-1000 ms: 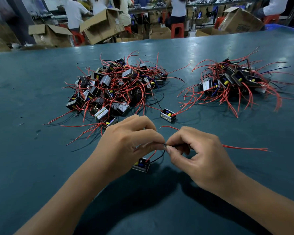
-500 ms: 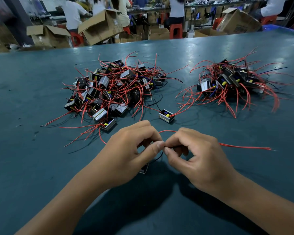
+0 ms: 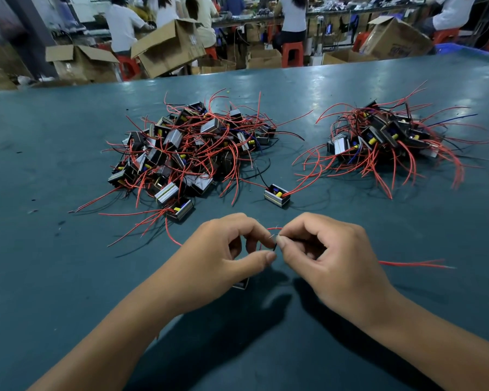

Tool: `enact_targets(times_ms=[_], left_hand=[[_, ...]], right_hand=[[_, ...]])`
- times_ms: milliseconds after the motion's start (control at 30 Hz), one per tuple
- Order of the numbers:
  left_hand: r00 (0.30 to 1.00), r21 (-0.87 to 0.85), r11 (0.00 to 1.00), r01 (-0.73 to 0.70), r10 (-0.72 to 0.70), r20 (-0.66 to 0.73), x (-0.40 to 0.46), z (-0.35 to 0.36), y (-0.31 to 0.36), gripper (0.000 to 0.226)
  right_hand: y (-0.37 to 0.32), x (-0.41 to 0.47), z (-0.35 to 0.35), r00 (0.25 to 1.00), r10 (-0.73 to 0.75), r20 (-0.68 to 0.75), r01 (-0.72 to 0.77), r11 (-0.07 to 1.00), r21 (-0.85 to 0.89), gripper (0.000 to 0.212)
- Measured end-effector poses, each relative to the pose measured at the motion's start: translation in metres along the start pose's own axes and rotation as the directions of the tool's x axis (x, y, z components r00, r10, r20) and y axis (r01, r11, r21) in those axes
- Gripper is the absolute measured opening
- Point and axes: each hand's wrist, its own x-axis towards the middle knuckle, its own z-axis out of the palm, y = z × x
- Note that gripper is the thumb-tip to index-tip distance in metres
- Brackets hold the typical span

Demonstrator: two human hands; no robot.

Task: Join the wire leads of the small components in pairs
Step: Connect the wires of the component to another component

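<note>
My left hand (image 3: 220, 255) and my right hand (image 3: 328, 258) meet fingertip to fingertip low in the middle of the head view. Between them they pinch the bared ends of thin wire leads (image 3: 274, 238), one red and one black. A small component (image 3: 242, 284) peeks out under my left hand, mostly hidden. Red leads (image 3: 412, 263) trail away to the right from under my right hand. A big heap of components with red leads (image 3: 189, 153) lies behind on the left, and a second heap (image 3: 384, 142) on the right.
A single component (image 3: 277, 195) sits between the heaps, and another (image 3: 180, 210) lies at the left heap's near edge. The work surface is a dark teal table (image 3: 54, 277). Beyond its far edge stand cardboard boxes (image 3: 167, 49), red stools and seated people.
My left thumb and fingers have loosened around the leads and the hands have shifted slightly; the component under my left hand has become mostly hidden.
</note>
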Motion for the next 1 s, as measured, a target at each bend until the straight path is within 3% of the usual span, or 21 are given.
enact_targets(times_ms=[333, 500, 667, 867, 1000], left_hand=[[0.999, 0.227, 0.973, -0.038, 0.044, -0.019, 0.000, -0.009, -0.004, 0.008], [0.996, 0.082, 0.997, 0.018, -0.011, -0.089, 0.000, -0.021, -0.010, 0.011], [0.977, 0.050, 0.992, 0.113, -0.102, -0.185, 0.001, -0.024, -0.012, 0.006], [0.947, 0.200, 0.953, 0.228, -0.170, -0.273, 0.002, -0.015, -0.015, 0.026], [0.940, 0.211, 0.939, 0.273, -0.213, -0.267, 0.003, -0.008, -0.017, 0.035]], right_hand=[[0.003, 0.001, -0.007, 0.997, -0.013, 0.076, 0.020, 0.995, -0.093, 0.012], [0.001, 0.007, -0.019, 0.984, -0.031, 0.175, 0.049, 0.994, -0.096, 0.009], [0.007, 0.018, -0.028, 0.998, 0.046, 0.031, -0.043, 0.996, -0.077, 0.011], [0.012, 0.030, -0.018, 0.907, 0.235, 0.348, -0.252, 0.968, 0.001, 0.010], [0.009, 0.028, -0.020, 0.876, 0.257, 0.407, -0.290, 0.957, 0.019, 0.010]])
